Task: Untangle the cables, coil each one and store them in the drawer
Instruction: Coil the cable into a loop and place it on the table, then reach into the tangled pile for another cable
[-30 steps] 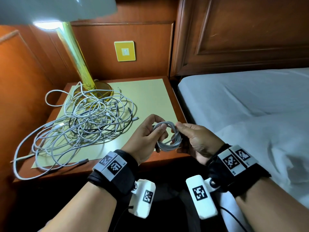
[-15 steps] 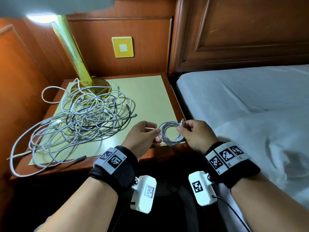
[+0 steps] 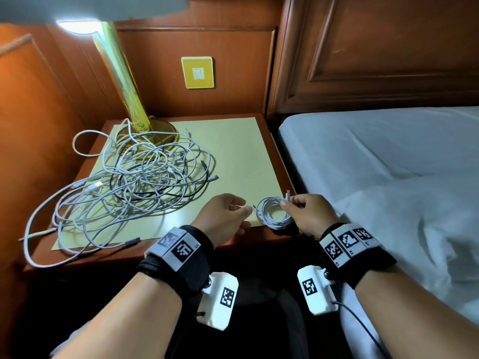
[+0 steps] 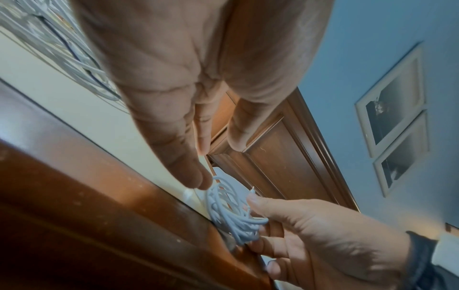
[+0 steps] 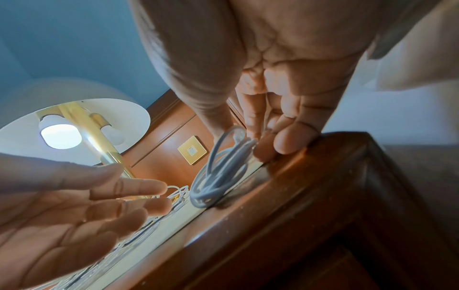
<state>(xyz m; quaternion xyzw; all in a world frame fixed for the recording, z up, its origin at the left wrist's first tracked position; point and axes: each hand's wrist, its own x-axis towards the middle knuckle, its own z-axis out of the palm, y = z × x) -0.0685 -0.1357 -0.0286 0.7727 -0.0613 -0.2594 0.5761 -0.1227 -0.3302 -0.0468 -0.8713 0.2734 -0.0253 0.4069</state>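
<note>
A small coiled white cable (image 3: 272,216) rests on the front right corner of the wooden nightstand (image 3: 181,251). My right hand (image 3: 298,208) pinches the coil's right side, and one connector (image 3: 287,195) sticks up by the thumb. The right wrist view shows the coil (image 5: 218,176) standing tilted against those fingers. My left hand (image 3: 241,212) hovers just left of the coil, fingers straight and holding nothing; the left wrist view puts its fingertips (image 4: 198,179) right beside the coil (image 4: 231,215). A big tangle of white and black cables (image 3: 134,187) covers the left of the yellow mat (image 3: 233,151).
A lit lamp with a yellow stem (image 3: 121,81) stands at the back left, its base among the cables. Some cable loops hang over the nightstand's left and front edges. A bed with white sheets (image 3: 388,164) lies close on the right. Wood panelling with a yellow switch plate (image 3: 197,72) is behind.
Both hands carried the coil down and to the right onto the nightstand's front corner. My left hand let go of it and opened; my right hand still holds it.
</note>
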